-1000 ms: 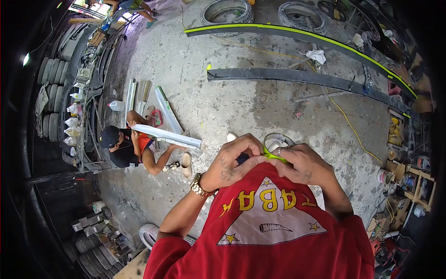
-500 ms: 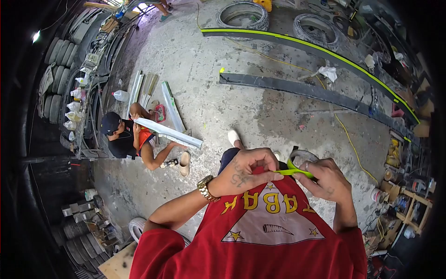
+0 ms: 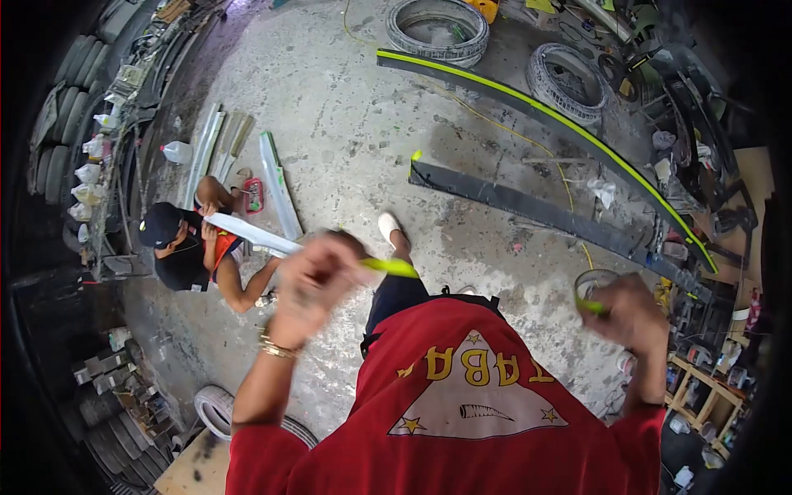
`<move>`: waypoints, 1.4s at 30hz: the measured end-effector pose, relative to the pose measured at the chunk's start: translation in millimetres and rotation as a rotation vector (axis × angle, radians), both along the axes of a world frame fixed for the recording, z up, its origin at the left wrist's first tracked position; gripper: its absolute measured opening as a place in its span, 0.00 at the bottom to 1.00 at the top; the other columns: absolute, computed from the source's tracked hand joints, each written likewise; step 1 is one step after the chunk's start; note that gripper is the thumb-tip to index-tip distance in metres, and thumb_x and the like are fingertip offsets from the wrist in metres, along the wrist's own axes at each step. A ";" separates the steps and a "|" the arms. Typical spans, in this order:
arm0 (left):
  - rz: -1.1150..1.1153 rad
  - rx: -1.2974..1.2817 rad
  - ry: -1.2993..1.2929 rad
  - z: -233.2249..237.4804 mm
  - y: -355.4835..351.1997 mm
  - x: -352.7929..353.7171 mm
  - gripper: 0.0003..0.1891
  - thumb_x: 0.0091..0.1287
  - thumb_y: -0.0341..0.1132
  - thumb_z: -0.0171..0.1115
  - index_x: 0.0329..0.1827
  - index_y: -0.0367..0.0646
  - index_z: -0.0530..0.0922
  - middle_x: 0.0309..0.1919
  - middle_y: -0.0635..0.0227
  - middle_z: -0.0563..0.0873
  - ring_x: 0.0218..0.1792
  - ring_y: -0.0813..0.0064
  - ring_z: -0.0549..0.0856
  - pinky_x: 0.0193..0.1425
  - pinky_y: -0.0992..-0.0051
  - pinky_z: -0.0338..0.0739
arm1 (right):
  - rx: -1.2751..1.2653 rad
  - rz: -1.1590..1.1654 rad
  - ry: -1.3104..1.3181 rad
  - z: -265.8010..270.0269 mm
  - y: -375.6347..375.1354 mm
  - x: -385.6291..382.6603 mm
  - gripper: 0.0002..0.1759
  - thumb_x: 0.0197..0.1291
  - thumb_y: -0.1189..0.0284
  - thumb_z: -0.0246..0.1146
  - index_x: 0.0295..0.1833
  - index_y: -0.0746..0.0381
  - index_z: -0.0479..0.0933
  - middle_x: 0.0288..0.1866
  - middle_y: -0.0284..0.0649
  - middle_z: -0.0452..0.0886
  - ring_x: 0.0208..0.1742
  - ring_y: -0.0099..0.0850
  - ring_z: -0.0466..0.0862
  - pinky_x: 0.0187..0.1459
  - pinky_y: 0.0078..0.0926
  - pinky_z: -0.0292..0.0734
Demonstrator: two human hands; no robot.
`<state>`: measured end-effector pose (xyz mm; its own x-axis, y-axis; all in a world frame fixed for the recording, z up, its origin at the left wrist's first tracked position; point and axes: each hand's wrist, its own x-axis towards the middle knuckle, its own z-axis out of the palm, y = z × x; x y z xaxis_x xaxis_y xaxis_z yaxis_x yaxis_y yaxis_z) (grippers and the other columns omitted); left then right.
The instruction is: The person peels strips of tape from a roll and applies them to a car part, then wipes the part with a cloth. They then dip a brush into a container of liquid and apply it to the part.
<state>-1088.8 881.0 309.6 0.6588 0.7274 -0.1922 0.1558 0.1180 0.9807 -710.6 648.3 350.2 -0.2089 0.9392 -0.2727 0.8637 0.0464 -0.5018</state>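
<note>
My left hand point(image 3: 318, 285), blurred by motion, pinches a short strip of bright yellow-green tape point(image 3: 391, 266) that points to the right. Well apart from it, at the right, my right hand point(image 3: 629, 313) grips a roll of the same tape point(image 3: 596, 282); its fingers are blurred too. Past my hands, a long dark panel point(image 3: 503, 102) lies on the floor with yellow-green tape along its edge. A second dark panel point(image 3: 520, 200) lies nearer to me, with a small bit of tape point(image 3: 416, 155) at its left end.
At the left, a crouching person point(image 3: 177, 247) in a cap holds a pale strip-like panel point(image 3: 252, 233). More panels point(image 3: 280, 186) lie beyond. Tyres point(image 3: 437, 33) stand at the back, a yellow cord point(image 3: 565, 181) crosses the floor, and a wooden frame point(image 3: 701, 396) sits at right.
My hands have moved widely apart, left hand leftward and right hand rightward. The tape stretched between them is now separated: a strip in the left hand, the roll in the right.
</note>
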 end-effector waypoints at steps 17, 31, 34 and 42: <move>-0.139 -0.943 -0.305 -432.9 239.3 77.2 0.08 0.70 0.33 0.74 0.42 0.42 0.82 0.38 0.75 0.85 0.42 0.83 0.83 0.52 0.78 0.78 | -0.715 -0.644 0.449 -297.9 354.0 -14.2 0.53 0.50 0.64 0.84 0.80 0.61 0.67 0.57 0.34 0.80 0.29 0.16 0.67 0.34 0.20 0.68; -0.482 -0.961 -0.322 -507.1 240.7 134.5 0.08 0.64 0.28 0.74 0.38 0.41 0.81 0.34 0.77 0.83 0.42 0.83 0.82 0.51 0.77 0.74 | -1.001 -0.581 0.333 -356.7 417.2 -26.3 0.61 0.46 0.52 0.85 0.77 0.74 0.65 0.63 0.50 0.84 0.57 0.35 0.87 0.57 0.28 0.81; -0.469 -0.975 -0.378 -511.1 237.1 137.5 0.13 0.65 0.37 0.78 0.35 0.42 0.80 0.30 0.79 0.83 0.36 0.86 0.79 0.43 0.79 0.70 | -1.034 -0.663 0.367 -356.2 417.7 -28.5 0.56 0.49 0.55 0.83 0.77 0.71 0.66 0.62 0.51 0.84 0.51 0.35 0.90 0.50 0.27 0.82; -0.517 -1.007 -0.377 -513.7 235.0 144.5 0.11 0.61 0.28 0.78 0.36 0.42 0.80 0.34 0.78 0.84 0.40 0.83 0.82 0.50 0.78 0.73 | -1.037 -0.554 0.336 -360.8 405.5 4.8 0.31 0.58 0.61 0.76 0.62 0.68 0.82 0.52 0.47 0.89 0.41 0.26 0.88 0.43 0.26 0.80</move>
<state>-944.3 1116.0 -204.1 0.9668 -0.0079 -0.2555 0.1333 0.8684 0.4777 -705.8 1053.7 -10.5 -0.0537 0.2931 -0.9546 0.4595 -0.8415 -0.2842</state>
